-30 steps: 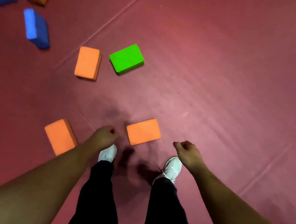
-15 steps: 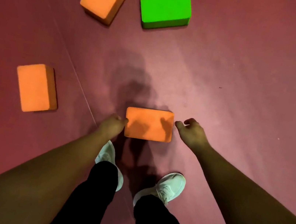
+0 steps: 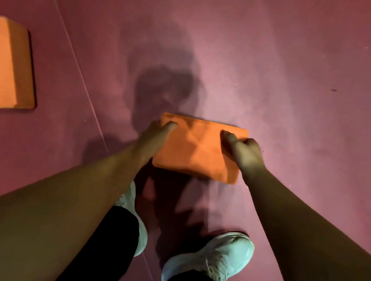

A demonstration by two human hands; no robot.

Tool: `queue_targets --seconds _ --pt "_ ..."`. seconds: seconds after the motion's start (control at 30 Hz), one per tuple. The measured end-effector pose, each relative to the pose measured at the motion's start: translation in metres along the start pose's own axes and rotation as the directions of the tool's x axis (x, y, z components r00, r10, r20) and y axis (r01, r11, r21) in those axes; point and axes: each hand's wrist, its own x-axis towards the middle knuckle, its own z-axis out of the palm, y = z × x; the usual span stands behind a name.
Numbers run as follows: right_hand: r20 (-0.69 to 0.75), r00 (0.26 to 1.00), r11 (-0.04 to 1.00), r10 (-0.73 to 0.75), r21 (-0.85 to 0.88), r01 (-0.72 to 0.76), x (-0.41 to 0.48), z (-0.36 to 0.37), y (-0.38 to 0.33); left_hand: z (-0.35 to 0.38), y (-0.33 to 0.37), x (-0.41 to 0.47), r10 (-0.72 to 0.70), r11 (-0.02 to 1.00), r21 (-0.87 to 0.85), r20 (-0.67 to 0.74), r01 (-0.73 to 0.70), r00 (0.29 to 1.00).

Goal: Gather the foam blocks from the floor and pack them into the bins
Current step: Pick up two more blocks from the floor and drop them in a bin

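An orange foam block (image 3: 198, 151) lies flat on the red mat just in front of my feet. My left hand (image 3: 156, 135) grips its left end, thumb on the top face. My right hand (image 3: 244, 152) grips its right end, thumb likewise on top and fingers curled around the side. I cannot tell whether the block has left the floor. A second orange foam block (image 3: 2, 64) rests on the mat at the left edge of view. No bin is in view.
Red floor mat (image 3: 309, 87) all around, with a seam line (image 3: 72, 49) running diagonally from top left toward my feet. My white shoes (image 3: 212, 256) and dark trouser legs stand right behind the held block.
I have bent lower and both hands have closed onto the ends of the near orange block. The green block and the far orange block have passed out of view at the top.
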Motion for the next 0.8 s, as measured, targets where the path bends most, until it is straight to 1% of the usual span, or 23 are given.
queue_targets --seconds 0.03,0.1,0.17,0.2,0.23,0.33,0.4,0.43,0.47,0.5,0.53,0.57,0.6,0.63,0.67,0.7,0.73,0.77,0.8 --pt "0.014 1.0 0.998 0.003 0.055 -0.004 -0.004 -0.003 -0.001 -0.002 0.003 -0.003 0.001 1.0 -0.019 -0.006 -0.001 1.0" --pt "0.079 0.997 0.987 -0.018 0.161 0.005 -0.024 -0.01 -0.013 -0.011 0.019 -0.022 0.029 0.994 -0.107 -0.072 -0.037 0.997" --pt "0.137 0.986 0.973 -0.1 0.219 0.068 -0.044 -0.021 -0.029 -0.032 0.033 -0.036 0.055 0.971 -0.225 -0.14 -0.086 0.989" --pt "0.137 0.981 0.967 -0.138 0.231 0.104 -0.057 -0.028 -0.041 -0.043 0.041 -0.045 0.08 0.964 -0.241 -0.15 -0.115 0.985" --pt "0.122 0.978 0.961 -0.17 0.238 0.138 -0.07 -0.035 -0.055 -0.056 0.052 -0.055 0.13 0.954 -0.25 -0.152 -0.165 0.98" --pt "0.091 0.968 0.948 -0.235 0.243 0.207 -0.109 -0.056 -0.103 -0.097 0.094 -0.076 0.303 0.911 -0.261 -0.099 -0.319 0.948" --pt "0.09 0.963 0.939 -0.254 0.261 0.224 -0.134 -0.07 -0.138 -0.125 0.128 -0.089 0.361 0.897 -0.237 -0.09 -0.372 0.928" --pt "0.08 0.963 0.932 -0.256 0.286 0.224 -0.145 -0.076 -0.154 -0.139 0.145 -0.094 0.368 0.89 -0.245 -0.112 -0.384 0.923" --pt "0.063 0.966 0.92 -0.252 0.324 0.22 -0.156 -0.081 -0.171 -0.151 0.158 -0.094 0.329 0.906 -0.231 -0.147 -0.355 0.933" --pt "0.041 0.97 0.904 -0.24 0.373 0.208 -0.165 -0.085 -0.186 -0.163 0.171 -0.097 0.271 0.93 -0.199 -0.191 -0.308 0.943" --pt "0.022 0.975 0.885 -0.22 0.426 0.19 -0.172 -0.089 -0.2 -0.175 0.185 -0.105 0.19 0.949 -0.209 -0.224 -0.237 0.956" --pt "0.024 0.981 0.863 -0.194 0.48 0.159 -0.18 -0.092 -0.215 -0.186 0.198 -0.114 0.144 0.945 -0.257 -0.23 -0.203 0.962" --pt "0.048 0.985 0.839 -0.168 0.532 0.117 -0.188 -0.095 -0.229 -0.194 0.21 -0.124 0.121 0.922 -0.341 -0.193 -0.182 0.974" --pt "0.087 0.986 0.816 -0.141 0.574 0.066 -0.194 -0.095 -0.243 -0.2 0.22 -0.134 0.099 0.89 -0.436 -0.107 -0.136 0.989" --pt "0.131 0.985 0.797 -0.111 0.604 0.009 -0.201 -0.095 -0.257 -0.205 0.231 -0.147 0.091 0.852 -0.519 0.018 -0.069 0.996" --pt "0.17 0.981 0.775 -0.088 0.631 -0.04 -0.207 -0.095 -0.27 -0.208 0.24 -0.153 0.119 0.826 -0.563 0.119 -0.031 0.986" --pt "0.194 0.978 0.764 -0.076 0.642 -0.068 -0.21 -0.095 -0.282 -0.211 0.249 -0.157 0.154 0.797 -0.604 0.179 -0.015 0.972" --pt "0.215 0.974 0.761 -0.066 0.642 -0.09 -0.211 -0.096 -0.293 -0.211 0.259 -0.158 0.183 0.784 -0.621 0.208 -0.015 0.961" --pt "0.24 0.969 0.767 -0.062 0.633 -0.108 -0.211 -0.096 -0.305 -0.217 0.273 -0.165 0.203 0.775 -0.631 0.203 -0.03 0.958"
